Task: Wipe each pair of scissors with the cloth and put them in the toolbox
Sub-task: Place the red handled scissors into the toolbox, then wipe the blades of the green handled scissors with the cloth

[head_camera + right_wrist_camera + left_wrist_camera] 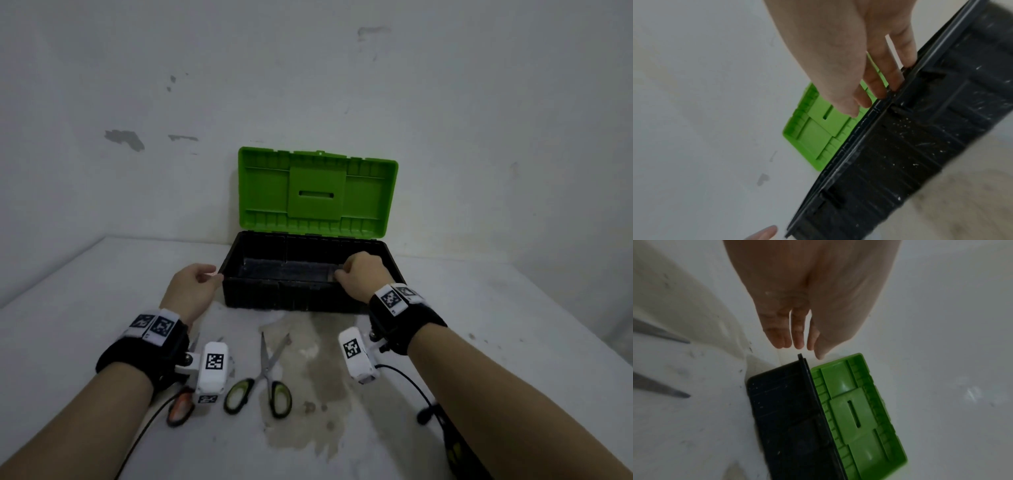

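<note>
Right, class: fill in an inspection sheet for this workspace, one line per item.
Surface: white table, with a stain in front of the toolbox.
Job's things: toolbox with lid up; green scissors lying open on the table; orange scissors partly hidden under the left wrist; cloth not clearly seen.
Clutter: dark object by the right forearm, unclear.
Grippers: left hand relaxed at the toolbox's left end; right hand curled over its front rim.
Cables: black cables from both wrist cameras.
Surroundings: wall, paint chipped.
</note>
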`<state>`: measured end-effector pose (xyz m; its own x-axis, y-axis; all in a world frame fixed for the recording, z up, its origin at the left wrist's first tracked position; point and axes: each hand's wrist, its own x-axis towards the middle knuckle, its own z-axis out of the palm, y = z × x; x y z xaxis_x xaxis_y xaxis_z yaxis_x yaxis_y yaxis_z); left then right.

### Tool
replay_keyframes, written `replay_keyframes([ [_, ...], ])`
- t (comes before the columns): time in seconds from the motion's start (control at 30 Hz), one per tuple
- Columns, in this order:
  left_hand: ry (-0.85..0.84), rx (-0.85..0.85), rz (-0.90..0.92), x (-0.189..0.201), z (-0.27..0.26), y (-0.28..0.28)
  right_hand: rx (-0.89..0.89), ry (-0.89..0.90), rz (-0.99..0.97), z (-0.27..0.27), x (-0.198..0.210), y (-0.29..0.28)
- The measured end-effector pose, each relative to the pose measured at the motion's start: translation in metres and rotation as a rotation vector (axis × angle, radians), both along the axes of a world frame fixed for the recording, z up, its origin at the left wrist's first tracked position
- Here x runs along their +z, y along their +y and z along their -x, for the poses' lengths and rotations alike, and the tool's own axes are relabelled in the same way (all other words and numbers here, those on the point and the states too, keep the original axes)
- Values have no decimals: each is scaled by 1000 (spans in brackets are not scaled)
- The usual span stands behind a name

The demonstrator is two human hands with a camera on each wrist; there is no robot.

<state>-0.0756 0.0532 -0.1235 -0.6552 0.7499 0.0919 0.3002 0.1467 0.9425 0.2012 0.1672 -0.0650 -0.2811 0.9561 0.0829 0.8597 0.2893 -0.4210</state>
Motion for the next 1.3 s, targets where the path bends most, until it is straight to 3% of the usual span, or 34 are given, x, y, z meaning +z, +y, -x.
replay_keyframes([
  [0.17,236,-118,150,5,-46,-46,19,69,-41,-66,-5,-73],
  [0.27,379,-229,347,2,-75,-70,-74,71,-18,-115,-14,-98],
  [0.43,557,-276,578,-5,-110,-94,-148,-4,58,-182,-33,-128],
  [0.73,836,-313,776,-2,-130,-105,-39,-316,82,-197,-50,-155],
  [0.83,805,-331,778,-5,-126,-103,-38,-383,22,-202,-44,-158],
  [0.97,687,-335,723,-4,-125,-101,-157,-277,73,-212,-33,-150],
  [1.1,550,-287,620,-2,-135,-106,-159,-272,296,-228,-23,-150],
  [1.17,380,-264,501,-3,-145,-107,-101,-308,349,-228,-24,-154],
  [1.3,104,-290,289,-2,-181,-113,-86,-247,224,-222,-25,-162],
])
